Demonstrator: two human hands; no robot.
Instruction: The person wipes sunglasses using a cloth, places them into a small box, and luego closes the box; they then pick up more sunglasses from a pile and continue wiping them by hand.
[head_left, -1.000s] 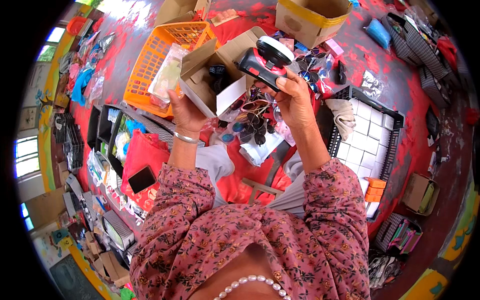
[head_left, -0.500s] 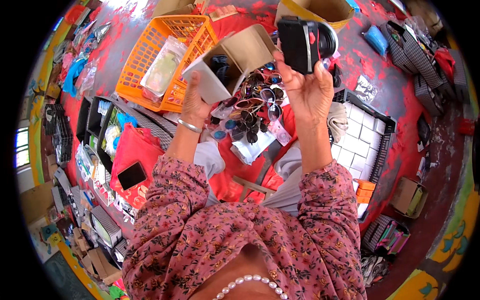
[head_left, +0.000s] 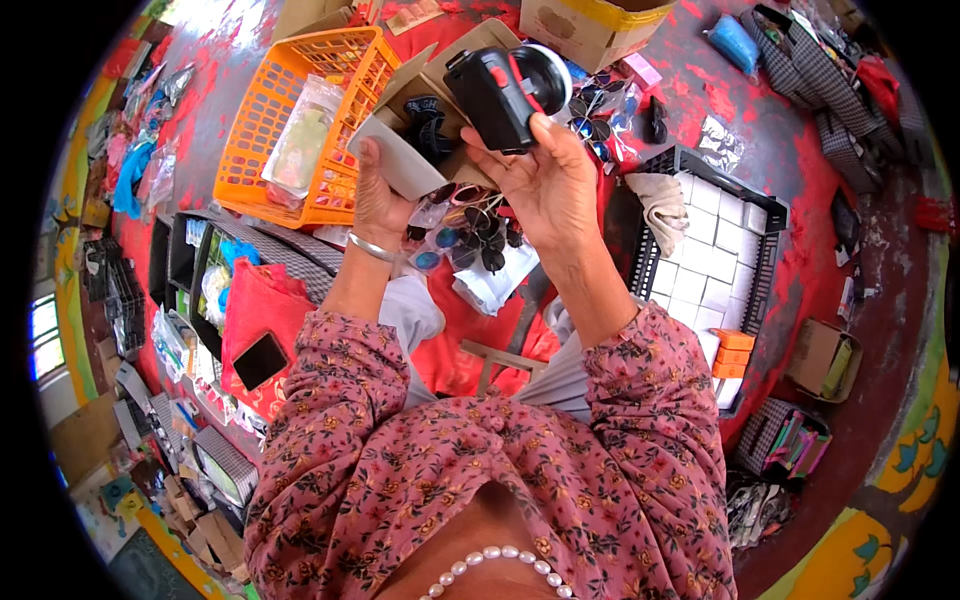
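"What is around the person, biggest first?"

"At the right, a black plastic crate [head_left: 777,216] packed with small white boxes. At the upper left, an orange plastic basket [head_left: 340,190] with a clear packet inside."

"And the thing being handled?"

"A small white carton [head_left: 400,158], flaps raised, at the upper centre. The left hand [head_left: 382,197] supports its near left corner, thumb up against the white side. The other fingers are hidden, so I can't tell how far they're curled."

"The right hand [head_left: 545,187]?"

"Half curled, just right of the carton. The thumb presses the near edge of a black device [head_left: 495,100], apparently a lamp with a round, white-rimmed head, and the fingers reach beneath it."

"What has just changed?"

"Half a second ago the lamp stood well to the right, its flat side toward the view. It has swung left and tilted, and now overlaps the carton's raised flap. Whether they touch, I can't tell."

"What does that mean for the work?"

"My judgement: lamp and carton are now close enough to be handled together, but the lamp is outside. Inside lies a dark strap-like piece [head_left: 427,130]; below, sunglasses [head_left: 488,235] lie heaped."
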